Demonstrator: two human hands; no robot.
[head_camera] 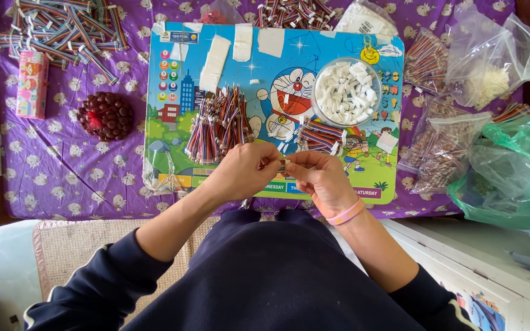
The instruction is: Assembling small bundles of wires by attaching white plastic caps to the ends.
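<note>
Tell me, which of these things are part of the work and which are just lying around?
In use: left hand, right hand, small piece pinched between them, wire bundles, bowl of white pieces, board.

Lying about: pink box, dark round heap, green bag.

Purple patterned tablecloth [62, 165], blue cartoon board [246, 79], rainbow-striped wires [219, 122], green bag [510, 171].
</note>
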